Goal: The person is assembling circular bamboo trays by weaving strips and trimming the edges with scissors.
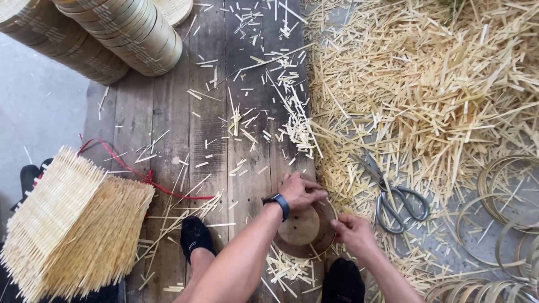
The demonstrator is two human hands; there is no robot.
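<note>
Carefully, the round wooden disc (303, 227) at six o'clock is best steadied: its top edge is gripped by the left hand (300, 192), its right rim pinched by the right hand (351, 231), scissors (393, 196) lying at three o'clock

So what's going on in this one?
A person crouches on a plank floor. Both hands work at a round wooden disc: the left hand on its upper edge, the right hand at its right rim. Scissors lie beside it among bamboo offcuts. Woven bamboo mats are stacked at left.
</note>
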